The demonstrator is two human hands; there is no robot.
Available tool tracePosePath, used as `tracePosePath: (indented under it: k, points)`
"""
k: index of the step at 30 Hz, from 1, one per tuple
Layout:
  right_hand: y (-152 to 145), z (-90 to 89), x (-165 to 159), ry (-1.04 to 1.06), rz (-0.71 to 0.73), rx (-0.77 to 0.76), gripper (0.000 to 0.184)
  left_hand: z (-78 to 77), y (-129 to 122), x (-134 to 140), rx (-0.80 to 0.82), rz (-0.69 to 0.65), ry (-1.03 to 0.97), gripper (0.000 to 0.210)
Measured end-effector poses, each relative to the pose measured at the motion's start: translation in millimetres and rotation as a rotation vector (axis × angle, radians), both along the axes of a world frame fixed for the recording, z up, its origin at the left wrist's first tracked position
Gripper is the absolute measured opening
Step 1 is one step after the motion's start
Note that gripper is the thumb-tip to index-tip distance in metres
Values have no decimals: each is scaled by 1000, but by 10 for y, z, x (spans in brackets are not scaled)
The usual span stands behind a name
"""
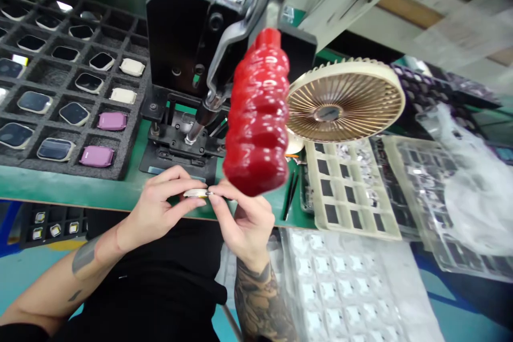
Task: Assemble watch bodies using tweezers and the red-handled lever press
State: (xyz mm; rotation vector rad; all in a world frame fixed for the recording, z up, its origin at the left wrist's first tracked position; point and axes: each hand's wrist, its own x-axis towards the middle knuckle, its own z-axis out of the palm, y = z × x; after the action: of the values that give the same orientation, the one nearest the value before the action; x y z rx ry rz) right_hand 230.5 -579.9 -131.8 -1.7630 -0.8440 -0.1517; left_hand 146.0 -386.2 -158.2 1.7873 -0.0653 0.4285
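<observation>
At the front edge of the green bench, my left hand [158,203] pinches a thin off-white smartwatch case [195,193] edge-on between thumb and forefinger. My right hand [244,216] is closed at the case's right end, thumb and forefinger together on a tiny dark bit too small to name. Just beyond my fingers stands a black hand press [180,139] with a metal plunger. Its lever ends in a glossy red grip [258,117], which hangs in front of the view close to my right hand.
A dark foam tray [52,75] holds several watch cases, some white, two purple. Right of the press are a round fan [344,101], black tweezers [290,195] and a cream compartment box [356,187]. A clear blister tray [336,283] lies lower right, a plastic bag [476,197] beyond.
</observation>
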Motion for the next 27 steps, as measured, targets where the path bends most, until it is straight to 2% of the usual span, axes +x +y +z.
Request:
tracePosePath:
  k: [2, 5, 9, 11, 14, 18, 21, 24, 27]
  points:
    - [17, 2, -17, -38, -2, -41, 26, 5, 0, -3, 5, 15, -4, 19]
    - [55, -75, -79, -179, 23, -120, 39, 22, 11, 6, -64, 19, 44, 7]
    - [140, -196, -167, -366, -43, -202, 60, 37, 64, 36, -160, 5, 109, 14]
    - [194, -193, -183, -456, -89, -238, 56, 25, 105, 29, -147, -14, 116, 15]
    - [256, -144, -188, -554, -54, -292, 45, -21, 167, -22, -164, -10, 128, 16]
    - [262, -210, -265, -456, -91, -269, 40, -81, 215, -72, -149, 26, 158, 12]
    - [201, -346, -401, -404, -193, -200, 47, -70, 188, -83, -105, 100, 160, 23]
    - [-1, -402, -467, -402, -286, -119, 54, -5, 135, -92, -152, 159, 146, 23]
    - [-364, -338, -400, -321, -430, -81, 49, 90, 92, -95, -188, 81, 147, 17]
